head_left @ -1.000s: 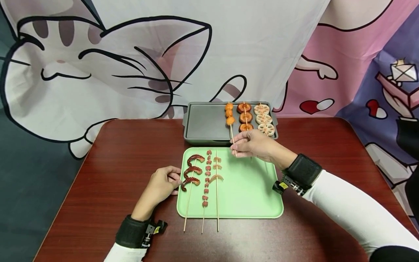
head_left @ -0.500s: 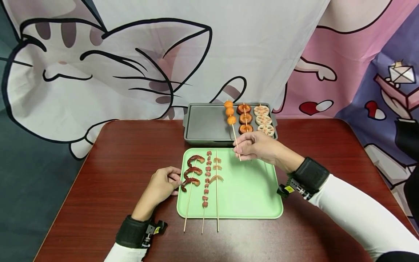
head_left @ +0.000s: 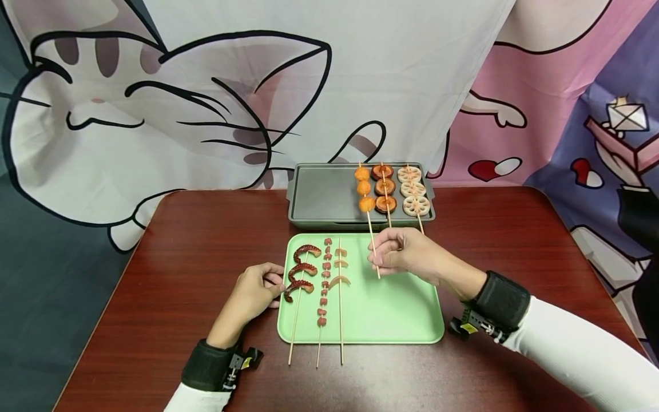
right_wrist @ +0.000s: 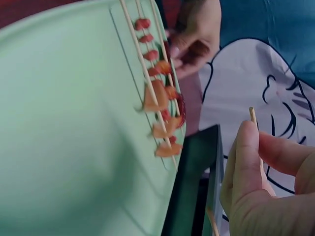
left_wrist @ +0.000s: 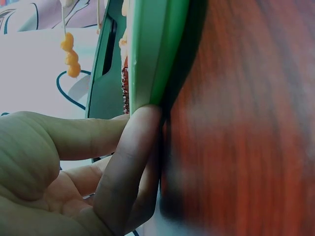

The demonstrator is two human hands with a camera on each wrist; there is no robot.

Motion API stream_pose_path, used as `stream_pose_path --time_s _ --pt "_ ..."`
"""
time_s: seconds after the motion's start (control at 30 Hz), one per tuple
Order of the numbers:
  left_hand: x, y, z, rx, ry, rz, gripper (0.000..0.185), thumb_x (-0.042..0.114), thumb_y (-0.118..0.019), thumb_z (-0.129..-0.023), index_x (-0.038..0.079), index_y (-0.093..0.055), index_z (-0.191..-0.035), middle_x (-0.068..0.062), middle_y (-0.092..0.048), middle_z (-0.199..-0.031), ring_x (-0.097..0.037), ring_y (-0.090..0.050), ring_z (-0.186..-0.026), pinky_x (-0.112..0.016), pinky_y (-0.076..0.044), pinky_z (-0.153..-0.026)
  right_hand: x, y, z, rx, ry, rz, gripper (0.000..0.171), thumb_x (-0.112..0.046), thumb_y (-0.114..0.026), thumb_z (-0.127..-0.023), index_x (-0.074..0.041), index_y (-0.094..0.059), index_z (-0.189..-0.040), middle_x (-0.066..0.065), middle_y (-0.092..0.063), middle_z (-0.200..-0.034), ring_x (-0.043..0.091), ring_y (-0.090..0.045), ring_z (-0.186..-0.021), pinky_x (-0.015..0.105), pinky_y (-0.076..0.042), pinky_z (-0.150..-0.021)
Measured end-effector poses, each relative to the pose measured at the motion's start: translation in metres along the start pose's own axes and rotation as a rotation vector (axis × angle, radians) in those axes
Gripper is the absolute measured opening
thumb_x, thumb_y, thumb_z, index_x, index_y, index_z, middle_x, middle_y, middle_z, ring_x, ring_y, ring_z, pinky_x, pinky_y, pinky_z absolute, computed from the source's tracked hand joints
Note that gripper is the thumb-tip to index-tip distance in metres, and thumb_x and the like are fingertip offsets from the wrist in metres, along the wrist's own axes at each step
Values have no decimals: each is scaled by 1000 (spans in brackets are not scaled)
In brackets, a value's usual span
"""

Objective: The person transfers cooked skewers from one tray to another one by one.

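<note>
Orange-ball skewer, pinched in right hand, left hand well apart

Right wrist view: right hand, green tray cut off by edges.

Six slender wooden skewers, one pale-green rectangular tray, one grey rectangular pan and two bare hands appear.

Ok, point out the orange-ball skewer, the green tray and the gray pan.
Orange-ball skewer (head_left: pixel 364 188): head view, middle ball.
Green tray (head_left: pixel 391 312): head view, bare right part.
Gray pan (head_left: pixel 324 191): head view, bare left part.
</note>
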State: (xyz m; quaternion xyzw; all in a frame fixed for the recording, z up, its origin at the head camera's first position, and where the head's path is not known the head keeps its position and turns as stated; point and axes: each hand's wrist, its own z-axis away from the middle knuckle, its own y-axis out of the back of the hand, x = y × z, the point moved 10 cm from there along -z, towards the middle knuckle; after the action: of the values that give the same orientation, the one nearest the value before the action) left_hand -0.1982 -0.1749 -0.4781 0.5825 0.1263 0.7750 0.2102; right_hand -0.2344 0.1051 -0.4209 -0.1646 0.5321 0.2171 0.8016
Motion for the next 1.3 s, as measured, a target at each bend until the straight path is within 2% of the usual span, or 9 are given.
stream_pose_path --time_s 0.4,0.73,1.0,1.3 --pt "-2 -4 -2 -7 2 -8 32 -5 -69 -93 -6 -66 -125 -15 -65 -97 -15 -65 -75 -30 -66 -59 17 -11 27 0 23 42 29 8 -69 -92 16 -55 -116 10 -73 -94 21 -75 -88 35 -67 -83" --pt "-2 -2 -2 2 -3 -14 31 -5 -68 -93 -6 -66 -125 -15 -66 -97 -15 -65 -76 -30 -65 -59 30 -26 48 -18 47 59 26 5 -70 -93 15 -57 -113 17 -71 -95 24 -75 -90 34 -67 -80" --pt "-2 -2 -2 4 -3 -23 32 -5 -69 -93 -5 -66 -125 -15 -66 -97 -15 -65 -75 -29 -65 -59 44 -34 57 -55 70 97 17 10 -69 -91 13 -59 -104 13 -70 -91 14 -72 -84 31 -67 -77" --pt "0 0 0 14 -2 -24 31 -6 -69 -93 -6 -67 -124 -15 -66 -97 -16 -66 -75 -29 -65 -59 56 -43 62 -78 108 115 22 8 -74 -87 14 -58 -100 4 -68 -88 10 -67 -80 28 -67 -77"
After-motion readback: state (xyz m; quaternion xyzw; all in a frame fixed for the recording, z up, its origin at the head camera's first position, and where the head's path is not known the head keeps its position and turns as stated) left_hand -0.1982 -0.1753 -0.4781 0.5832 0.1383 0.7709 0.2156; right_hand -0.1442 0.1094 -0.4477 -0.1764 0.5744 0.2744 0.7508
